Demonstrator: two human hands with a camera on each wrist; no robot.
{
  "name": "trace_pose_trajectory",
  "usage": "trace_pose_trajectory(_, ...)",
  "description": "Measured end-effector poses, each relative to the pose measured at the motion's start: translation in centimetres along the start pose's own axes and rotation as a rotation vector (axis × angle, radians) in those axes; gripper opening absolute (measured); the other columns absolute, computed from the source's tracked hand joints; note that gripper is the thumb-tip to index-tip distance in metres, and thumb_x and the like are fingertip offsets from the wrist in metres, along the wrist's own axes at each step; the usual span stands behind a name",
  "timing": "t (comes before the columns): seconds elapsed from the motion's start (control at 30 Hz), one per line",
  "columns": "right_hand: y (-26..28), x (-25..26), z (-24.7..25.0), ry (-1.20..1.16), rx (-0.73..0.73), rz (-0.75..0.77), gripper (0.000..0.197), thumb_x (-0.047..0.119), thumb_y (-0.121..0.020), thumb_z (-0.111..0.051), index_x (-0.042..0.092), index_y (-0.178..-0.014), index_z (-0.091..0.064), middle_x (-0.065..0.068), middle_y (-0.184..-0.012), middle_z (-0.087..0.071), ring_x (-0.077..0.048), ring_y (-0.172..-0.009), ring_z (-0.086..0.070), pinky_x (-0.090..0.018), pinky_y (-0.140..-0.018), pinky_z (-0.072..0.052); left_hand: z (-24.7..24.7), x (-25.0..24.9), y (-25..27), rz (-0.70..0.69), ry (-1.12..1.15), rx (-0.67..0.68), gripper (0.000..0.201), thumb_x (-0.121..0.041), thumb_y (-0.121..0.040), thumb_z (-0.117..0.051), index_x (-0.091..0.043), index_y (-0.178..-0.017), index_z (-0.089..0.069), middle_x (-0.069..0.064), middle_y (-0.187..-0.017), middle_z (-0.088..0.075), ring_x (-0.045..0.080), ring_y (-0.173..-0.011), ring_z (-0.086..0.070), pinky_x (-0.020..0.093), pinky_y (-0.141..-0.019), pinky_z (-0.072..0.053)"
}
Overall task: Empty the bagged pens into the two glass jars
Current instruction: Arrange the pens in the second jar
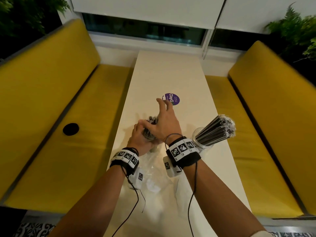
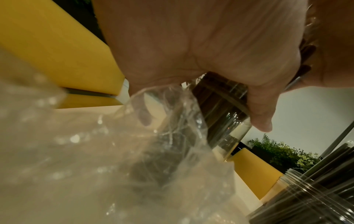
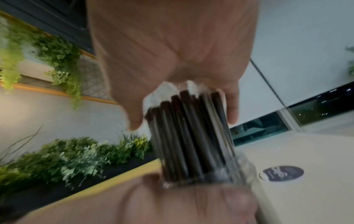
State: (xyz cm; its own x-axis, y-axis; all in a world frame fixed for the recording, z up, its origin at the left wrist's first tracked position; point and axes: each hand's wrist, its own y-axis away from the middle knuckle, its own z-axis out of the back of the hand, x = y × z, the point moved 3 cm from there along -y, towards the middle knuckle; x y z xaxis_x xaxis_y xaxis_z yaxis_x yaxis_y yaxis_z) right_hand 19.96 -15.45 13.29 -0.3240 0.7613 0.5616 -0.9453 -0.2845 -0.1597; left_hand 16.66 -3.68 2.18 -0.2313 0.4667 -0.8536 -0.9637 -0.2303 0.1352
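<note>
One jar [image 1: 201, 139] is filled; the left hand [image 1: 140, 139] grips the second jar [image 2: 226, 115] while the open right hand [image 1: 164, 122] presses its pens [image 3: 191, 133] down.

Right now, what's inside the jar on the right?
The right jar holds a fanned bundle of dark pens, tops wrapped in clear plastic. Their lower ends and the jar's bottom are hidden behind the right wrist.
</note>
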Motion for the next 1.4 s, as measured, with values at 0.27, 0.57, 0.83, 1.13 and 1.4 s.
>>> trace_pose_trajectory(0.27,-0.5,-1.0,0.6,-0.048,0.018,0.086,0.077,0.047,-0.087,-0.074,0.029,-0.153,-0.040,-0.001,-0.149,-0.053,-0.026,-0.136,-0.049,-0.051,-0.115,-0.040,-0.1,0.0,0.1,0.038,0.065,0.040,0.121,-0.070,-0.044,-0.088,-0.035,-0.148,-0.035,-0.003,-0.146,-0.043,0.025,-0.137,-0.051,0.054,-0.114,-0.050)
trace_pose_trajectory(0.57,-1.2,-0.7,-1.3,-0.177,-0.279,0.133,0.012,0.016,-0.096,-0.065,0.013,-0.105,-0.071,-0.003,-0.105,-0.069,-0.026,-0.093,-0.064,-0.045,-0.082,-0.058,-0.2,0.3,-0.5,0.021,0.090,0.057,0.127,-0.068,-0.038,-0.090,-0.038,-0.148,-0.035,-0.001,-0.149,-0.043,0.029,-0.133,-0.055,0.055,-0.105,-0.057)
trace_pose_trajectory(0.83,-1.0,-0.2,-2.0,0.150,-0.106,-0.061,0.035,0.035,-0.107,-0.038,0.020,-0.117,-0.069,0.002,-0.124,-0.066,-0.027,-0.114,-0.056,-0.049,-0.097,-0.042,0.2,-0.1,-0.1,-0.039,-0.067,0.019,0.104,-0.026,-0.071,-0.094,-0.025,-0.155,-0.033,0.004,-0.150,-0.043,0.031,-0.134,-0.054,0.051,-0.110,-0.052)
trace_pose_trajectory(1.13,-0.6,-0.5,-1.7,0.197,-0.055,0.188,0.040,0.039,-0.104,-0.047,0.026,-0.139,-0.061,0.000,-0.153,-0.054,-0.031,-0.139,-0.045,-0.055,-0.110,-0.039,0.1,-0.3,-0.4,0.008,-0.023,0.052,0.126,-0.057,-0.049,-0.089,-0.028,-0.156,-0.029,0.001,-0.153,-0.039,0.025,-0.137,-0.052,0.051,-0.112,-0.053)
trace_pose_trajectory(1.4,-0.9,-0.5,-1.2,0.127,-0.207,0.138,0.012,0.011,-0.096,-0.059,0.007,-0.105,-0.066,-0.009,-0.101,-0.065,-0.031,-0.092,-0.058,-0.043,-0.065,-0.055,-0.2,0.6,-0.6,0.029,0.064,0.053,0.124,-0.068,-0.040,-0.085,-0.040,-0.149,-0.033,-0.010,-0.142,-0.041,0.025,-0.136,-0.052,0.053,-0.110,-0.054)
